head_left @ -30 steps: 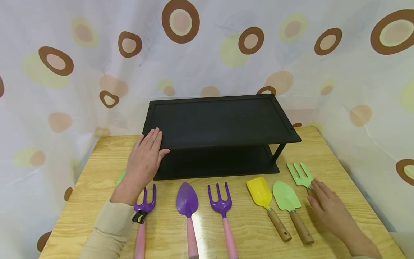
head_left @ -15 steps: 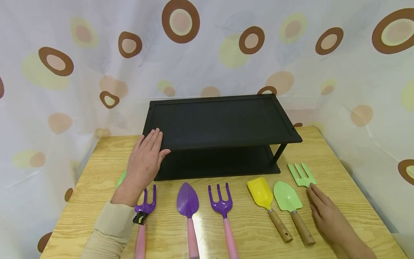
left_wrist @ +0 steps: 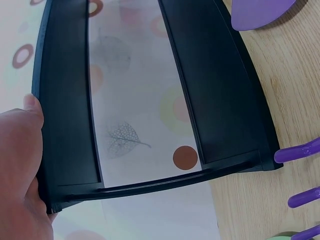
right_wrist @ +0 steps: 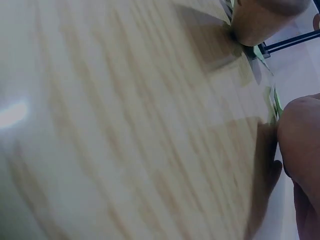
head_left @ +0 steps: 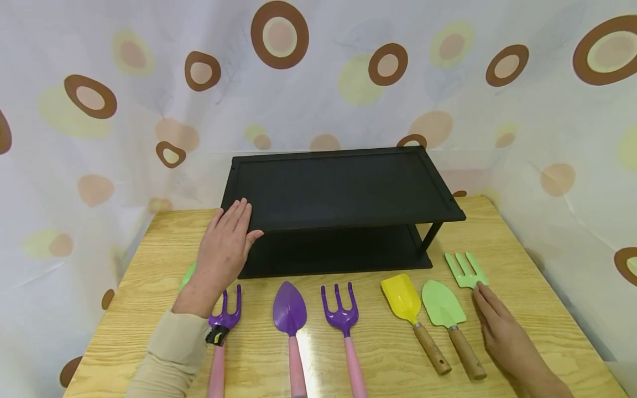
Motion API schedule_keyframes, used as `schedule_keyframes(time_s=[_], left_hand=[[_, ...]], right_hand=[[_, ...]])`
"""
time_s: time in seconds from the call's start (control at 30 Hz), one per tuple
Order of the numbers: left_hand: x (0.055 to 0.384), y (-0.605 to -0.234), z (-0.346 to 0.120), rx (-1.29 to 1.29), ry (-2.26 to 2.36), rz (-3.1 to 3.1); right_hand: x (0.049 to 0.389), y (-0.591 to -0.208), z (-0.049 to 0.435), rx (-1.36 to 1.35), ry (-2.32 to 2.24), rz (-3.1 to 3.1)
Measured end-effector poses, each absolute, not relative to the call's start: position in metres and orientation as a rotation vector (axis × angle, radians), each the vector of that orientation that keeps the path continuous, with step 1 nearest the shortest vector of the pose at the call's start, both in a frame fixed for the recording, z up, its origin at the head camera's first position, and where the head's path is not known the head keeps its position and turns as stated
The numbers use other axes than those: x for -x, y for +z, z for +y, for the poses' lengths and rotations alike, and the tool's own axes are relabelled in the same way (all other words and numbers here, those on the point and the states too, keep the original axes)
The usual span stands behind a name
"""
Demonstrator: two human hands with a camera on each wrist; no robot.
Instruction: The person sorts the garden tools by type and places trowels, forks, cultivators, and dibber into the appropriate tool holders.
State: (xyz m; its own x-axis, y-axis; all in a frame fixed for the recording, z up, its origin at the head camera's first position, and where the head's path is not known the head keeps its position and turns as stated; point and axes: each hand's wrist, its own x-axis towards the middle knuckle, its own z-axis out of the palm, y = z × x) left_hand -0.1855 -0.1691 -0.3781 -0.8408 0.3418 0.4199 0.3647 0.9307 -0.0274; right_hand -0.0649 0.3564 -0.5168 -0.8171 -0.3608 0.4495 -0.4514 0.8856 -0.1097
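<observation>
Green three-tined fork (head_left: pixel 466 271) is touched near edge of the surface (head_left: pixel 522 276) by right grip (head_left: pixel 508 331), closure hidden; black shelf (head_left: pixel 338 188), by straight-fingered left grip (head_left: pixel 223 251).

The table (right_wrist: pixel 125 125) filled most of the view. At the right edge, the right hand (right_wrist: pixel 302 145) showed below a wooden handle (right_wrist: pixel 255 22).

Green fork (head_left: pixel 466 272): handle hidden under right hand (head_left: pixel 508 334), grip unreadable | left green tool (head_left: pixel 187 275): mostly behind left wrist (head_left: pixel 199 290), kind unclear | three pink handles (head_left: pixel 296 367): cut by head view's lower edge | right-wrist view: surface (right_wrist: pixel 125 125) blurred
</observation>
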Motion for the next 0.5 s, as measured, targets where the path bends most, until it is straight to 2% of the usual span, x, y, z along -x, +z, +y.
schedule_keyframes(time_s=[0.33,0.5], left_hand=[[0.185,-0.378,-0.169,0.502,-0.084,-2.657],[0.185,-0.378,-0.169,0.507,-0.076,-2.65]], right_hand=[[0.064,-0.507,0.354,-0.711,0.101,-2.473],[0.064,-0.504,0.352,-0.513,0.452,-2.554]])
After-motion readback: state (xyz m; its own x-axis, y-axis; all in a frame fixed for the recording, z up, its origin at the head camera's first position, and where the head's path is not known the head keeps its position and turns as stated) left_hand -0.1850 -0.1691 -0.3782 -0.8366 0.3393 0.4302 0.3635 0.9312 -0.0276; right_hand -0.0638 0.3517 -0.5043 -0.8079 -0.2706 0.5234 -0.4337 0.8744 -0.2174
